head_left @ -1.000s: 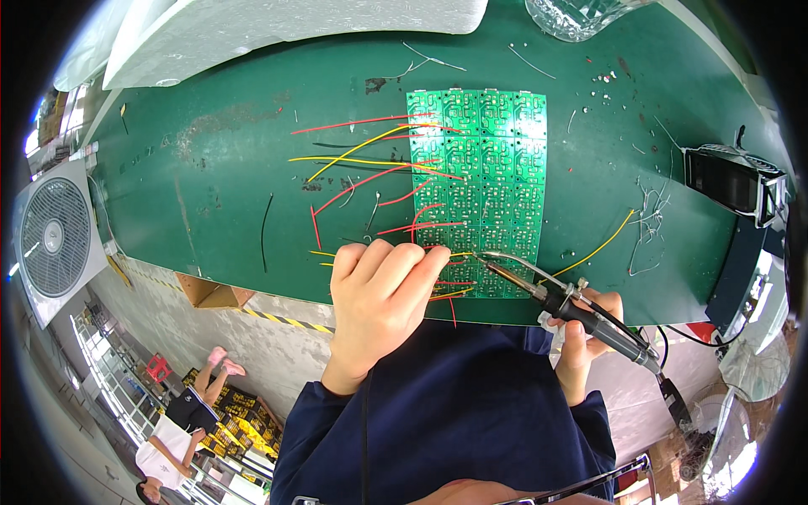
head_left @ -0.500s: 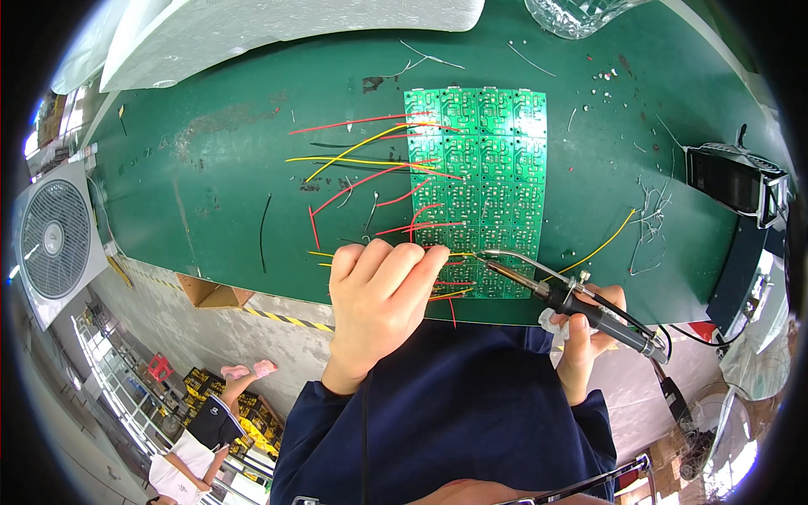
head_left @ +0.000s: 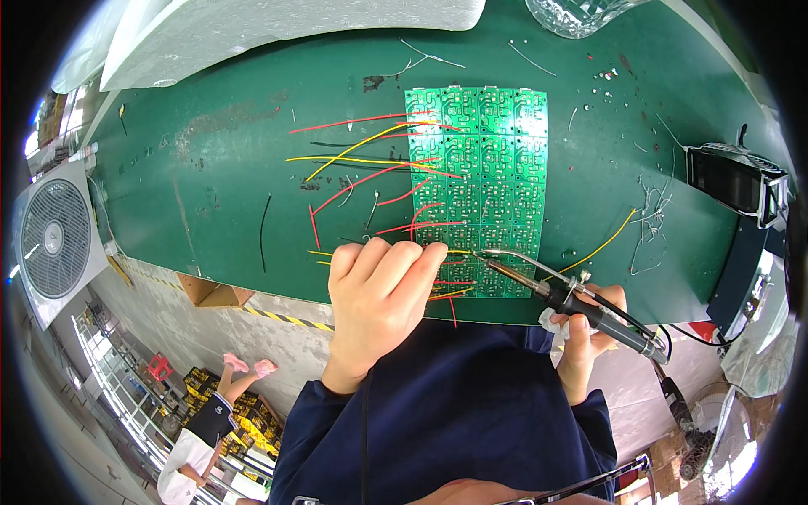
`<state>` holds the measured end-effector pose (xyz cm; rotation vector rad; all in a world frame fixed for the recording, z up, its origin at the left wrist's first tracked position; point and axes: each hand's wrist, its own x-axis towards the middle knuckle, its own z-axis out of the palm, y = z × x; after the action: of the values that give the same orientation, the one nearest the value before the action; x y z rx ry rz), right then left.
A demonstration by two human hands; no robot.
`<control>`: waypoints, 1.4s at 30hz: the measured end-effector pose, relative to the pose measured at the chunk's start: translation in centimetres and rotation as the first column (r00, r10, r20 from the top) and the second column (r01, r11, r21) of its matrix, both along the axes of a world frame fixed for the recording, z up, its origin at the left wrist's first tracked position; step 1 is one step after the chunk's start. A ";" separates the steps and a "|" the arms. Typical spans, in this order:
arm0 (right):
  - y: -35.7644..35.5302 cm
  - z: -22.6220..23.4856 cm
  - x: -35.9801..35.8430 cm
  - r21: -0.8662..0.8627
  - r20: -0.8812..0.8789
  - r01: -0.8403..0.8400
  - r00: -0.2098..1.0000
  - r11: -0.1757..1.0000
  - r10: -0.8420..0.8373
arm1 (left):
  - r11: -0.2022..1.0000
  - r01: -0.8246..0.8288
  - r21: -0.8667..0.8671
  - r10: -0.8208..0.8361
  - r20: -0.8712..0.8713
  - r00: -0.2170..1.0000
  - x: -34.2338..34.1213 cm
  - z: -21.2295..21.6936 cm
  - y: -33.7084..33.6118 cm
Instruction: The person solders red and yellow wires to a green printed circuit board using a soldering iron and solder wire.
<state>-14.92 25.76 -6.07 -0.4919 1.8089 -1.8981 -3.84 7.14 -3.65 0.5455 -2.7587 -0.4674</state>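
A panel of green circuit boards (head_left: 510, 160) lies on the table, with several red and yellow wires running off its left side. My left hand (head_left: 377, 290) is closed over the panel's lower left part, pinching a yellow wire (head_left: 459, 252) whose end reaches onto the board. My right hand (head_left: 582, 343) grips a black soldering iron (head_left: 599, 318), with white material showing by the fingers. A thin curved metal tube (head_left: 515, 255) runs along the iron and meets its tip at the wire's end. My left fingers hide part of the panel's edge.
Loose wires, including a black wire (head_left: 263, 231) and a yellow wire (head_left: 602, 246), lie on the green table (head_left: 210, 168). A tangle of thin wire (head_left: 652, 215) sits before a black device (head_left: 730, 181). White foam (head_left: 295, 25) borders the back; a fan (head_left: 55, 238) stands left.
My left hand has shifted very slightly; the iron stays at the wire's end. In the background at lower left, a person has moved a little.
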 end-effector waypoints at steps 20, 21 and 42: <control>0.1 0.0 -0.1 0.029 -0.009 0.001 1.000 1.000 -0.001 | 0.998 0.040 -0.045 -0.041 -0.017 0.999 0.1 -0.2 -0.2; 0.1 0.0 -0.1 0.027 -0.014 -0.003 1.000 1.000 0.004 | 0.998 0.041 -0.051 -0.042 -0.021 0.999 0.1 -0.2 -0.2; 0.1 0.0 0.0 0.021 -0.022 0.001 1.000 1.000 -0.001 | 0.997 0.048 -0.054 -0.049 -0.011 0.999 0.2 -0.4 -0.2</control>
<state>-14.92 25.83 -6.10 -0.5070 1.8418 -1.8790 -3.68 6.91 -4.02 0.4622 -2.7691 -0.4047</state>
